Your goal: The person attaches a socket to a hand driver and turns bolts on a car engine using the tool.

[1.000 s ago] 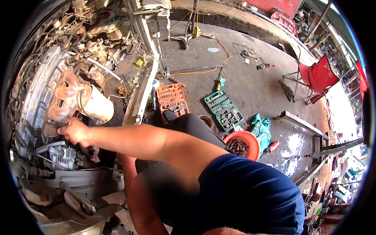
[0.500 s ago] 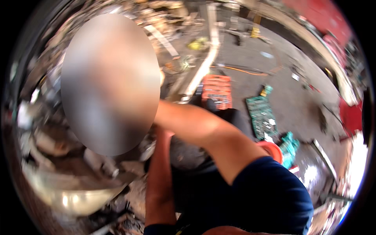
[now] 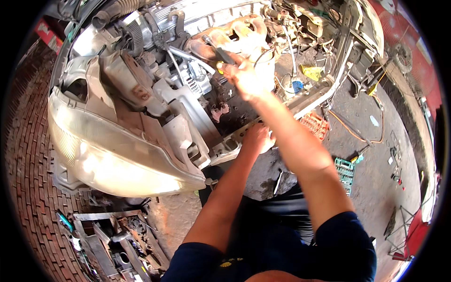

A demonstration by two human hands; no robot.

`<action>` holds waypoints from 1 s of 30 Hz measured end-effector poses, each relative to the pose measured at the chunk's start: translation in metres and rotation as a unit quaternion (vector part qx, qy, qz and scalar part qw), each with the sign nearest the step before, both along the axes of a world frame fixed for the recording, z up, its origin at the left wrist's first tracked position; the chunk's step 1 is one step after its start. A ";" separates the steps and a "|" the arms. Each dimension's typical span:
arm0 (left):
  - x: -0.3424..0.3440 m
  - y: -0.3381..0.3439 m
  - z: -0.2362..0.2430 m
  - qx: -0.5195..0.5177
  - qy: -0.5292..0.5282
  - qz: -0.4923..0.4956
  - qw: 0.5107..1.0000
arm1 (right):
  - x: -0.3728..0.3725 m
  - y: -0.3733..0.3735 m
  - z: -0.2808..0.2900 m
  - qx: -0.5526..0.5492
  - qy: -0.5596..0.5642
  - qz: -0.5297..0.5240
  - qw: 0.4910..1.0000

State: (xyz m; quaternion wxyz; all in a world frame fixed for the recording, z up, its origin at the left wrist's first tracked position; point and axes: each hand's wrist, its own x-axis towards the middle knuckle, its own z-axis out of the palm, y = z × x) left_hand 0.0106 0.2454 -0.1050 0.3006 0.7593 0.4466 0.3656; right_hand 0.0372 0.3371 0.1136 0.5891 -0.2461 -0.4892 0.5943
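My right hand point(image 3: 244, 77) is closed round the black handle of a socket wrench point(image 3: 224, 56). The tool's metal end reaches the rusty exhaust manifold point(image 3: 221, 37) of the engine; whether it sits on a bolt I cannot make out. A bit of yellow shows beside my fingers. Lower down, my left hand point(image 3: 257, 137) grips the car's front crossmember point(image 3: 230, 143) with curled fingers. Left of both arms is the cloudy headlight point(image 3: 112, 160), with a grey plastic housing point(image 3: 131, 84) behind it.
A wrench point(image 3: 277, 182) lies on a grey surface below my left hand. On the floor to the right are an orange tool case point(image 3: 314, 125) and a green tool case point(image 3: 345, 175). At lower left stands a metal frame point(image 3: 108, 216) full of scrap parts, near a brick floor point(image 3: 28, 155).
The view has swung left and sharpened, so the engine bay now shows. Both hands, hidden behind a blurred oval before, are visible, the right one holding the wrench.
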 end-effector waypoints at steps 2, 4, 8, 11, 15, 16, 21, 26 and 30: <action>-0.001 0.015 -0.004 -0.036 -0.173 0.016 0.984 | -0.019 0.000 0.011 -0.033 0.097 0.052 0.993; 0.007 0.001 0.018 0.008 0.130 0.015 0.991 | 0.021 0.011 0.010 0.068 -0.160 -0.029 0.984; 0.005 -0.011 0.037 -0.012 0.248 0.014 0.969 | 0.040 0.005 0.064 0.328 -0.678 -0.127 0.645; 0.005 -0.013 0.047 0.005 0.219 0.023 0.975 | 0.035 0.000 0.086 0.428 -0.817 -0.126 0.366; -0.009 -0.021 0.044 -0.004 0.235 0.044 0.971 | 0.026 -0.001 0.059 0.372 -0.727 -0.193 0.544; -0.009 -0.019 0.043 -0.005 0.252 0.042 0.967 | 0.022 -0.010 0.053 0.309 -0.647 -0.183 0.672; 0.010 -0.012 0.031 0.071 0.130 0.039 0.988 | -0.011 0.007 -0.006 0.090 0.012 -0.083 0.992; 0.001 -0.017 0.046 -0.012 0.245 0.018 0.969 | 0.030 0.016 0.026 0.153 -0.349 -0.030 0.924; -0.002 -0.017 0.046 0.041 0.218 0.057 0.973 | 0.034 -0.004 0.131 0.460 -0.851 -0.058 0.248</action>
